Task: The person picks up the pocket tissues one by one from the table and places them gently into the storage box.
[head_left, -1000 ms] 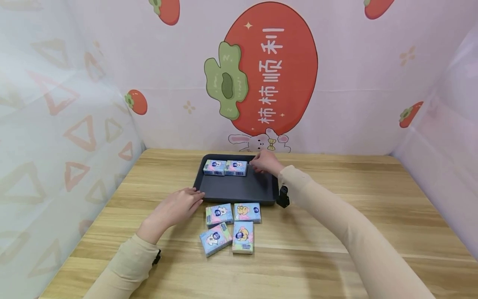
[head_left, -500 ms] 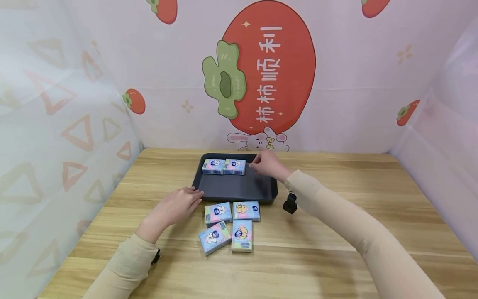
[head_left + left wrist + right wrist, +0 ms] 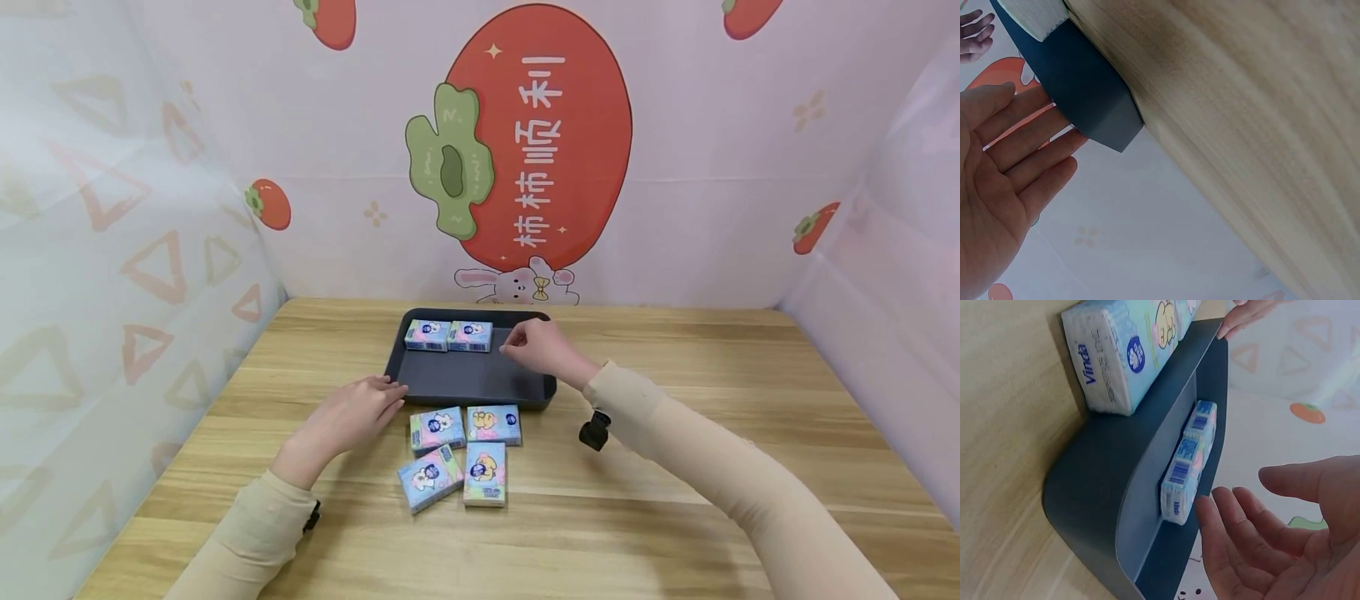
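Note:
A dark grey tray lies on the wooden table. Two small blue tissue packs, a left one and a right one, sit side by side along its back edge. My left hand rests its straight fingers against the tray's front left corner; in the left wrist view the fingers reach the tray's outer wall. Over the tray's right part, just right of the packs, my right hand is raised with nothing in it. Its thumb and loosely bent fingers stand apart in the right wrist view.
Several more tissue packs lie loose on the table before the tray: one at left, one at right, a slanted one and an upright-turned one. A printed cloth wall closes off the table's back.
My right hand has drawn back a little from the tray's back edge, toward me and slightly right. The left hand, the tray and the packs have stayed in place.

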A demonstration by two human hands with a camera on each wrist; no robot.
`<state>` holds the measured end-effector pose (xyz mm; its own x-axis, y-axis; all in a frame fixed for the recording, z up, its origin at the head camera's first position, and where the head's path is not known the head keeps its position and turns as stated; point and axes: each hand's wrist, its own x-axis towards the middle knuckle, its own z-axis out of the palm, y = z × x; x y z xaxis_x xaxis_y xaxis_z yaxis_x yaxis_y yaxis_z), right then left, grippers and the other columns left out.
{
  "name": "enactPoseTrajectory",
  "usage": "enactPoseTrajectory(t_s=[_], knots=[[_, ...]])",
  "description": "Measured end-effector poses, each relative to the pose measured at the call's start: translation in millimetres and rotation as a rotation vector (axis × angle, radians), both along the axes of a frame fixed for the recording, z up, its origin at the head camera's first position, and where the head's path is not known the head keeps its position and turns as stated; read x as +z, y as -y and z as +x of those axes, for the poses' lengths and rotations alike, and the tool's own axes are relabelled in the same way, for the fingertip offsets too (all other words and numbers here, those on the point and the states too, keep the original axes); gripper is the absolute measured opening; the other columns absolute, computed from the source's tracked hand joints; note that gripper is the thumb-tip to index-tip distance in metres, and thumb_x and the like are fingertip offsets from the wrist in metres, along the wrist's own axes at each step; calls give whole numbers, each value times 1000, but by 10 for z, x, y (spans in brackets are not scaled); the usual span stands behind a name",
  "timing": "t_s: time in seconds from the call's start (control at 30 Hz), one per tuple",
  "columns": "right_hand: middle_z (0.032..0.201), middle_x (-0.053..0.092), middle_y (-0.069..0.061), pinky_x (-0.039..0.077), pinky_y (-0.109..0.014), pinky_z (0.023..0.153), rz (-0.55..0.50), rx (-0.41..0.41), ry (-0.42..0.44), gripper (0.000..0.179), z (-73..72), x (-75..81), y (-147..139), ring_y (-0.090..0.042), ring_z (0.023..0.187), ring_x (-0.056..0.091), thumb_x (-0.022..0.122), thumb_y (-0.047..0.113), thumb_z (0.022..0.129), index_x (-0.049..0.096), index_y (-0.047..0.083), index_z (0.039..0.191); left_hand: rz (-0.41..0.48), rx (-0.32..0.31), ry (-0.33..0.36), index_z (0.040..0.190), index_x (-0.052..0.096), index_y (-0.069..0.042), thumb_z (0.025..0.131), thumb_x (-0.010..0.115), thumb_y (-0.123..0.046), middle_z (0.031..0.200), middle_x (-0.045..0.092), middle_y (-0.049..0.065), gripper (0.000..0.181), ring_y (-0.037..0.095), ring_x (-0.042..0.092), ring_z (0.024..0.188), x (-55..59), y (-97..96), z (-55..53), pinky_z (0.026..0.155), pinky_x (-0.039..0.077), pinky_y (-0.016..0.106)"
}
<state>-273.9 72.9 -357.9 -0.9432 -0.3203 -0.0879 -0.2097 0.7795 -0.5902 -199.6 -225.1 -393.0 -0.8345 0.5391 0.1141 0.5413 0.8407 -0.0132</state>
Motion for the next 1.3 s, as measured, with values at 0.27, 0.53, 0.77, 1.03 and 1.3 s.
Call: enactPoseTrajectory(t_s=[0.27, 0.53, 0.77, 1.03, 1.3], knots=[[85, 66, -1, 52, -25, 66, -18, 50, -24, 15, 214, -29, -42, -17, 76, 56, 67, 26, 89, 71, 12, 95, -1, 9, 7, 115, 68, -4, 96, 55, -20, 115, 67, 16, 28, 32, 62, 111, -11, 7, 6, 93, 52, 46], [81, 65, 2, 51, -23, 64, -31, 88, -10, 14, 365, -44, -28, -14, 72, 56, 69, 27, 87, 70, 14, 93, 6, 6, 4, 115, 68, -3, 96, 55, -19, 115, 67, 17, 28, 33, 63, 110, -10, 17, 9, 93, 52, 46], [77, 64, 4, 49, -21, 62, -48, 128, -11, 11, 497, -78, -5, -11, 69, 56, 70, 25, 86, 70, 15, 89, 4, 19, 12, 116, 68, -4, 96, 55, -19, 116, 67, 17, 28, 32, 62, 111, 6, 12, 10, 92, 52, 46], [76, 64, 4, 50, -21, 62, -88, 163, 5, 8, 637, -136, 11, -8, 68, 56, 72, 20, 84, 69, 13, 88, 5, 13, 11, 117, 67, -3, 96, 54, -20, 117, 66, 17, 29, 33, 61, 112, 5, 2, 6, 93, 52, 47], [74, 64, 5, 50, -20, 63, -106, 216, -30, 9, 773, -190, 15, -6, 68, 57, 73, 17, 83, 69, 10, 87, 1, 9, 22, 117, 67, -3, 97, 54, -20, 117, 66, 17, 30, 33, 61, 112, 10, -9, -3, 94, 51, 46]])
